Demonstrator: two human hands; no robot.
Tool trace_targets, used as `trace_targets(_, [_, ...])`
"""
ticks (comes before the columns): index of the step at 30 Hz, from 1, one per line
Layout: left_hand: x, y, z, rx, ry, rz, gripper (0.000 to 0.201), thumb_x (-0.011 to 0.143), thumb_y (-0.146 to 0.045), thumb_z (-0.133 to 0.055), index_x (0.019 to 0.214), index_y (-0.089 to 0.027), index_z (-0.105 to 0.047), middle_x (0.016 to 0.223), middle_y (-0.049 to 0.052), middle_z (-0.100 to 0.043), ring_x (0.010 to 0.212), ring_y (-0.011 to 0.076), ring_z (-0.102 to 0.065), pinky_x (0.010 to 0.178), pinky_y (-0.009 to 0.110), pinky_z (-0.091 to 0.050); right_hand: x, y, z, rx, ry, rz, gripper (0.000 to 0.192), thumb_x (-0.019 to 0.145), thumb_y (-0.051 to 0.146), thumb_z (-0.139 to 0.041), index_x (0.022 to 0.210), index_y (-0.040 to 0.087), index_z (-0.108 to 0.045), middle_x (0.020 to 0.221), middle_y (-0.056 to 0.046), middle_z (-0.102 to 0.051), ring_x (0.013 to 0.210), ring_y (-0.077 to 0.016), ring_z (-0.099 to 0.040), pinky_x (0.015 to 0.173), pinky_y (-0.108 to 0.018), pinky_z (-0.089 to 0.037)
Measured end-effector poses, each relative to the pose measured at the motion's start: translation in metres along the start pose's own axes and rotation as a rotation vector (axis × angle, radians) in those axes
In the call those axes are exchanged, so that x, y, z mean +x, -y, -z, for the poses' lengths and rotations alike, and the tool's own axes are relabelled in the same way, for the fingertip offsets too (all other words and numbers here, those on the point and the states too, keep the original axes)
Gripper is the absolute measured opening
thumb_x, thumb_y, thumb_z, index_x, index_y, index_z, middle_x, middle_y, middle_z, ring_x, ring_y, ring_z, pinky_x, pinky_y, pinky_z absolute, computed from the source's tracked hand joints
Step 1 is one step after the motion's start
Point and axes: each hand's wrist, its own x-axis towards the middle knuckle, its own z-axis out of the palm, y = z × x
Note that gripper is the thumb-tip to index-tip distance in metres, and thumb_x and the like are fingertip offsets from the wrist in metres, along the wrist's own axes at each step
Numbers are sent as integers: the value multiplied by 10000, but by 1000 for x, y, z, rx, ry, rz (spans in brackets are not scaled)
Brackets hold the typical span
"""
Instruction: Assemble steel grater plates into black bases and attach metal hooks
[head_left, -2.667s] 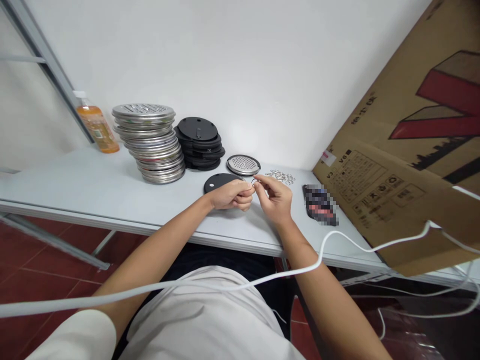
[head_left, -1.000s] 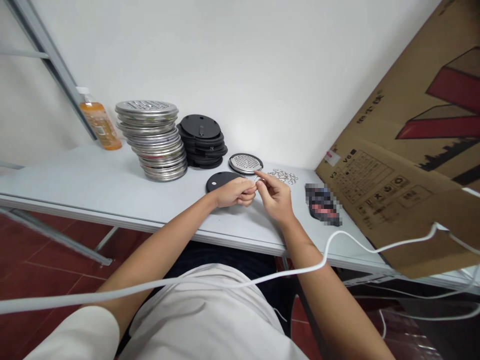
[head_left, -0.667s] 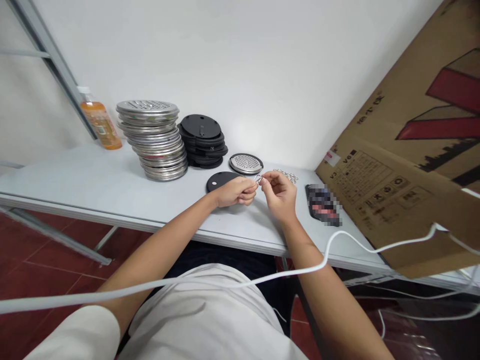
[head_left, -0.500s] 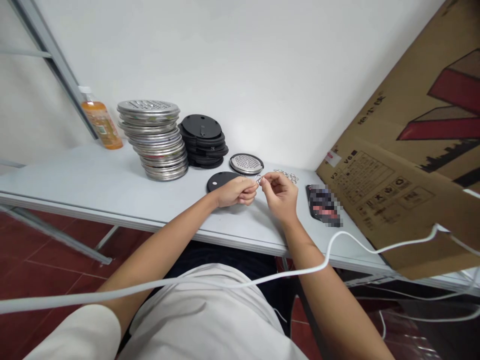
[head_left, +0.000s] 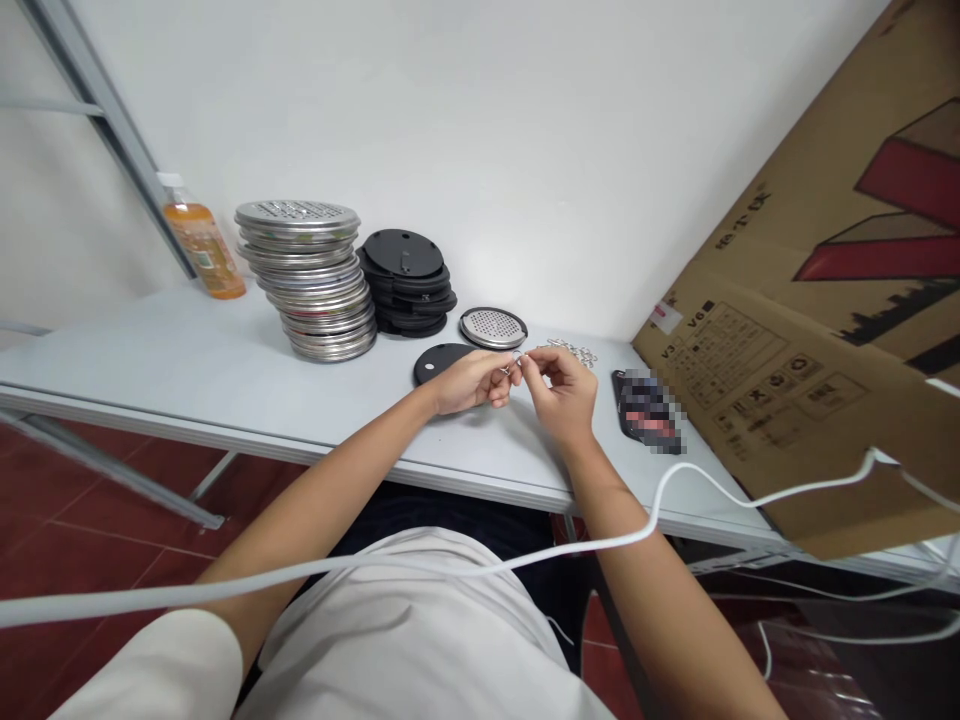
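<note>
A small metal ring (head_left: 514,361) sits pinched between the two hands, just above the table (head_left: 187,370) and in front of the black disc (head_left: 439,362) lying flat there. The left hand (head_left: 471,382) has its fingers curled in, thumb and forefinger tips pressed on the ring's left side. The right hand (head_left: 562,392) meets it from the other side, thumb and forefinger closed on the same ring, the other fingers loosely bent. The ring is too small to make out its shape any further.

Just behind the hands lies a single perforated metal lid (head_left: 493,327), and to its right a little heap of loose metal rings (head_left: 568,350). Farther left stand a stack of black discs (head_left: 405,282) and, touching it, a taller leaning stack of metal lids (head_left: 309,278). An orange bottle (head_left: 198,246) stands near the wall; its label is too blurred to read.

A dark phone (head_left: 646,410) lies right of the hands, its face blurred. Beside it leans a cardboard box (head_left: 817,300) printed with a red-and-black graphic and a panel of symbols; I can read "V3" and "V6" by a small sticker, nothing else legible. A white cable (head_left: 420,572) crosses in front of the person.
</note>
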Motion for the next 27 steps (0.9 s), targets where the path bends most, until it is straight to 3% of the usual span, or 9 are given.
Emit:
trace_targets(5, [1, 2, 0, 20, -17, -28, 359, 914, -393, -635, 697, -113, -577, 511, -44, -416, 461, 59, -405, 529, 203, -385, 1, -2, 2, -72, 8, 37, 75, 876, 262, -671, 824, 208, -664, 691, -3, -648, 606, -141, -568, 601, -291, -478])
trace_targets(13, [1, 1, 1, -4, -18, -9, 404, 960, -378, -566, 639, -148, -483, 490, -56, -346, 438, 60, -334, 497, 193, -333, 4, 4, 1, -184, 5, 91, 152, 887, 278, -648, 754, 205, -640, 631, 11, -607, 570, -132, -518, 587, -283, -448])
trace_targets(19, [4, 4, 7, -14, 3, 7, 398, 986, -352, -516, 646, -168, -420, 502, -67, -306, 440, 58, -291, 500, 180, -326, 5, 3, 1, -199, 36, 29, 173, 895, 300, -627, 751, 203, -619, 621, 18, -572, 568, -132, -499, 580, -279, -429])
trace_targets(27, [3, 3, 3, 20, -2, 48, 430, 978, -364, -526, 614, -173, -401, 495, -74, -281, 419, 45, -248, 469, 178, -287, 8, -2, 7, -270, 9, 106, 164, 901, 285, -606, 755, 209, -610, 651, 7, -591, 570, -136, -501, 595, -289, -437])
